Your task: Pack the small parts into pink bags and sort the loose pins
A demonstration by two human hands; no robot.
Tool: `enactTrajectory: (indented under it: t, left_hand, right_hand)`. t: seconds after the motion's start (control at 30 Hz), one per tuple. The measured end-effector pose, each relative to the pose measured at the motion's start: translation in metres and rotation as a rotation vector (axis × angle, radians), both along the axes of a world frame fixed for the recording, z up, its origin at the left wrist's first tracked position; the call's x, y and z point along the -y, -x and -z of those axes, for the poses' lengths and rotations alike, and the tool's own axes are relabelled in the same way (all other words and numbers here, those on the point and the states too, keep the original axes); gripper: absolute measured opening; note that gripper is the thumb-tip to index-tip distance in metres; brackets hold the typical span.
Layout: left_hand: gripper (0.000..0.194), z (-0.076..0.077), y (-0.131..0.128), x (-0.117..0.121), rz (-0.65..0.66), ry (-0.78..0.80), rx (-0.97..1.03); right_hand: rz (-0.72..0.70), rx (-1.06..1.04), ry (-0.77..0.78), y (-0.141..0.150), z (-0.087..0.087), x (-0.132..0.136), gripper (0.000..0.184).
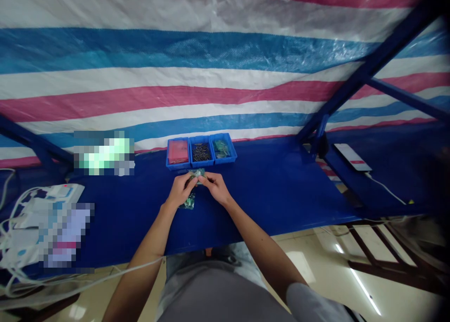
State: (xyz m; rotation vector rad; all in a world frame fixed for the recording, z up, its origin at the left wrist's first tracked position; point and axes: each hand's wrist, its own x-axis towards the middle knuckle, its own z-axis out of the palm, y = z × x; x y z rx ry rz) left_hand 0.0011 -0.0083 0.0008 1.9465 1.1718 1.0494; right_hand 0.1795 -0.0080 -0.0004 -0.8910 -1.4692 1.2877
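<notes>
My left hand (180, 189) and my right hand (217, 187) meet over the blue table (281, 190), fingers pinched on a small clear plastic bag with green parts (196, 174). A second small bag of green parts (189, 202) lies on the table just under my left hand. Right behind my hands stand three blue bins: the left bin (177, 153) holds red packets, the middle bin (201, 152) holds dark screws, the right bin (222, 149) holds green parts.
A phone (352, 157) with a white cable lies on the lower blue shelf at right. White cables and boxes (24, 228) crowd the table's left end. A striped tarpaulin (211, 69) hangs behind, with blue frame bars (365, 73) at right.
</notes>
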Motion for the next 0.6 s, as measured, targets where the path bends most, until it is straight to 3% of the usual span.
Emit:
enactTrajectory:
  t: [0.4, 0.5, 0.6]
  left_hand:
    - [0.03, -0.0025, -0.001, 0.0004, -0.001, -0.003, -0.034]
    - [0.031, -0.0016, -0.0007, -0.0014, -0.017, -0.008, -0.029]
    - [0.035, -0.0007, -0.0008, -0.0024, -0.017, -0.014, -0.051]
  right_hand:
    - [-0.032, 0.005, 0.05, -0.0004, -0.0029, -0.0004, 0.049]
    - [-0.084, 0.044, 0.028, -0.0002, -0.0029, -0.0008, 0.046]
    - [-0.049, 0.09, -0.031, 0.0003, 0.0008, -0.0017, 0.047]
